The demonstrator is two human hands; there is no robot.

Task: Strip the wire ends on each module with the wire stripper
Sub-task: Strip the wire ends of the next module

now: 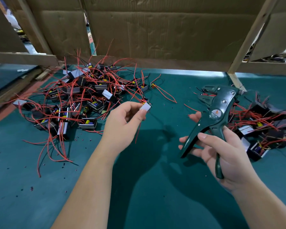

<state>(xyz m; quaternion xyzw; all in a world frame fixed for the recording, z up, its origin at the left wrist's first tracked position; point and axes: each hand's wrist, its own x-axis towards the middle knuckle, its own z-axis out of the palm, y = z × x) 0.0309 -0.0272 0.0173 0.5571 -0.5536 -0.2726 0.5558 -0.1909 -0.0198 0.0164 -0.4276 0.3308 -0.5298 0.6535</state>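
1. The left hand [122, 124] pinches a small black module with a grey face [145, 107] in its fingers, above the teal felt-covered desk [147, 187]; red wires trail from it.
2. The right hand [224, 156] grips the dark green pistol-handled wire stripper [213, 113], jaws up and apart.
3. Tangled module piles lie left [79, 100] and right [267, 128].
4. Brown cardboard panels [155, 33] stand behind.

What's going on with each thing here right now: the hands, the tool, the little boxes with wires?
Left hand: pinching one module, lifted off the table.
Module: held, red wire hanging down.
Right hand: gripping the stripper's handles.
Stripper: handles spread, nothing visibly in its jaws.
Left pile: tangled heap, resting on the mat.
Right pile: smaller heap, resting on the mat.
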